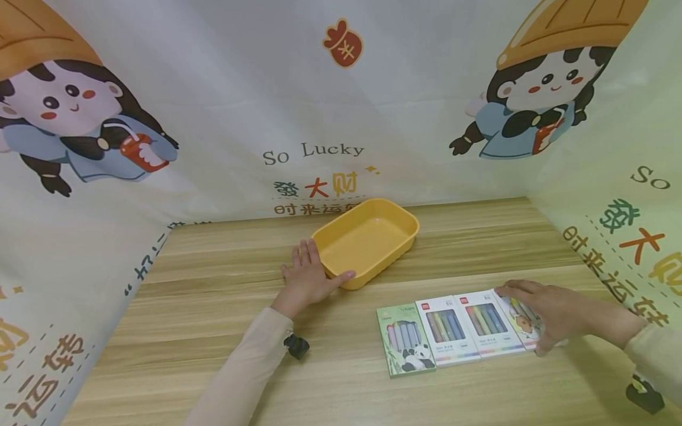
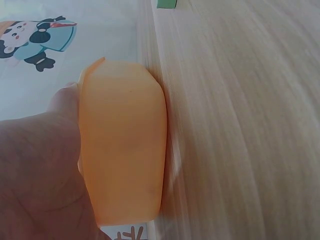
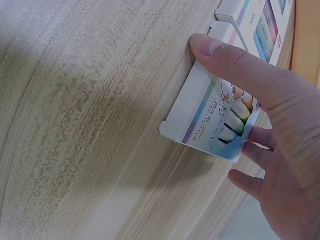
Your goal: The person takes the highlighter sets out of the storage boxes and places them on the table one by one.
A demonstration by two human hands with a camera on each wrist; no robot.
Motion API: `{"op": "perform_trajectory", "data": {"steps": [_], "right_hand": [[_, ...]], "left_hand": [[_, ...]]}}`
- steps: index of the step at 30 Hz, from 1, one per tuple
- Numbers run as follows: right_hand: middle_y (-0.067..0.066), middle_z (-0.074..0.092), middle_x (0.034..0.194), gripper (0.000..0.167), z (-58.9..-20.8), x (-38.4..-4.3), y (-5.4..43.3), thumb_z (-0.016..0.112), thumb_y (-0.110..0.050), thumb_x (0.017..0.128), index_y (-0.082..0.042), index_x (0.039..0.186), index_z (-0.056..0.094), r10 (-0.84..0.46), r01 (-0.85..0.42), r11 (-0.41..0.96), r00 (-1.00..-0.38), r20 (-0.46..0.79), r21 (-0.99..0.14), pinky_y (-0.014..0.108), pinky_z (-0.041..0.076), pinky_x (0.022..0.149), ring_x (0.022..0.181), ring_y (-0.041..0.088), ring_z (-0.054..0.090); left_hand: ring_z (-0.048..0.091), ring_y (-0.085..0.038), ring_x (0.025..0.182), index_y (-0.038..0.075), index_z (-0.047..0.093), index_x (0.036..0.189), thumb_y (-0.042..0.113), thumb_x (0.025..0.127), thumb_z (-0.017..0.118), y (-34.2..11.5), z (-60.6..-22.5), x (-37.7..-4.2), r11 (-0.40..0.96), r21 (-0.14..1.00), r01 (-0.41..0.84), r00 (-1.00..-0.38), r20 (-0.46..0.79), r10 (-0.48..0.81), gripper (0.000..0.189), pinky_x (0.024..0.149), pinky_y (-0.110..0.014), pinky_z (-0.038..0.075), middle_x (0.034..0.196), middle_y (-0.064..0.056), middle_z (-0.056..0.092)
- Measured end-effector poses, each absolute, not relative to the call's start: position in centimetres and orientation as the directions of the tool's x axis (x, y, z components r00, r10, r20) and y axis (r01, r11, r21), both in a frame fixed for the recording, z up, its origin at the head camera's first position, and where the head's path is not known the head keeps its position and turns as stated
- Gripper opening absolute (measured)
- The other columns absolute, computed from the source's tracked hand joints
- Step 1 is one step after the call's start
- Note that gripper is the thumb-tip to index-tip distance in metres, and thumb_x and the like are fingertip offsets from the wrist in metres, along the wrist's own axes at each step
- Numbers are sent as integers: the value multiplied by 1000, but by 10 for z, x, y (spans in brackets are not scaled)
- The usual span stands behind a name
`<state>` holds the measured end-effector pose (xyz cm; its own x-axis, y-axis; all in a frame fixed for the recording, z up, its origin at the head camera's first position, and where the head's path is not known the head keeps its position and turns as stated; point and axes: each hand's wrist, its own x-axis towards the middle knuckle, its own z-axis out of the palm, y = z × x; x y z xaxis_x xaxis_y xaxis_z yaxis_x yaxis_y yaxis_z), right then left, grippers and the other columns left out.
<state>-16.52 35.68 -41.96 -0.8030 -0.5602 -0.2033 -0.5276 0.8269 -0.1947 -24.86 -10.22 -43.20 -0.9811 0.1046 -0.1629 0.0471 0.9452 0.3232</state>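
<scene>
A yellow plastic basket (image 1: 367, 236) stands near the back wall. My left hand (image 1: 306, 283) touches its near left corner, fingers straight along the side and thumb stretched across the front rim. In the left wrist view the basket's side wall (image 2: 125, 140) is right beside the palm. To the right, my right hand (image 1: 570, 310) grips a white highlighter box (image 3: 205, 117), thumb at the near end and fingers at the far one. This box is the rightmost in a row with two white marker boxes (image 1: 450, 328) and a green panda box (image 1: 407, 340); the hand hides part of it.
Everything rests on a wood-grain table (image 1: 213, 331). Printed cloth walls (image 1: 240, 106) enclose it at the back and on both sides. The box row lies in front of the basket, to its right.
</scene>
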Motion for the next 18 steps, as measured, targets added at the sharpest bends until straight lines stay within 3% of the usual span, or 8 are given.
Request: {"op": "perform_trajectory", "data": {"steps": [18], "right_hand": [[32, 37, 151, 121, -420, -165, 357, 92, -42, 50, -6, 150, 34, -541, -508, 840, -813, -214, -194, 69, 43, 98, 124, 55, 50]], "left_hand": [[-9, -43, 154, 0, -14, 156, 88, 79, 42, -103, -432, -249, 945, 321, 56, -981, -156, 111, 130, 115, -75, 9, 165, -21, -15]]}}
